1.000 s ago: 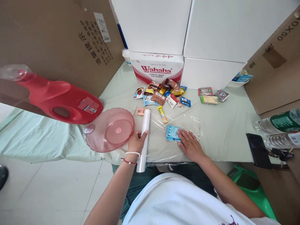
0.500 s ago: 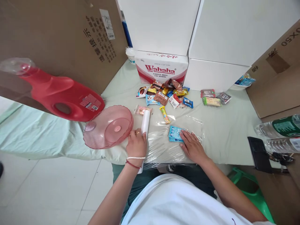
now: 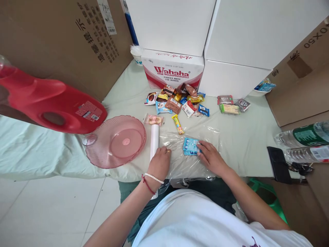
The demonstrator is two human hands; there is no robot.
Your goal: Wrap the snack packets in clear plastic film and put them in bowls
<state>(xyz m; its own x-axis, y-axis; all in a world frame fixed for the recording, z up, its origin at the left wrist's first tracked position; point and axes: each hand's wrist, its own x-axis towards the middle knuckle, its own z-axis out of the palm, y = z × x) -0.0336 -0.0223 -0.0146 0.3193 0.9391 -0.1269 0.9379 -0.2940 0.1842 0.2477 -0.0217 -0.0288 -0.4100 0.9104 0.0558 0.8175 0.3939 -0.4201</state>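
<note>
A sheet of clear cling film point(image 3: 203, 135) lies spread on the pale green cloth in front of me. On it rests a small blue snack packet point(image 3: 190, 146). My right hand point(image 3: 211, 157) lies flat beside that packet, fingertips touching its right edge. My left hand point(image 3: 160, 162) rests palm down on the film next to the white cling film roll point(image 3: 154, 141), fingers curled loosely; I cannot see anything in it.
A pink ribbed plastic plate point(image 3: 115, 141) sits left of the roll, with a big red detergent jug point(image 3: 48, 103) lying behind it. Several wrapped snacks point(image 3: 177, 97) are heaped before a Wahaha carton point(image 3: 172, 70). Water bottles point(image 3: 303, 142) and a black phone point(image 3: 279, 159) lie at right.
My left hand has slid off the roll, rightward onto the film. The right hand stays by the blue packet. The view has shifted slightly.
</note>
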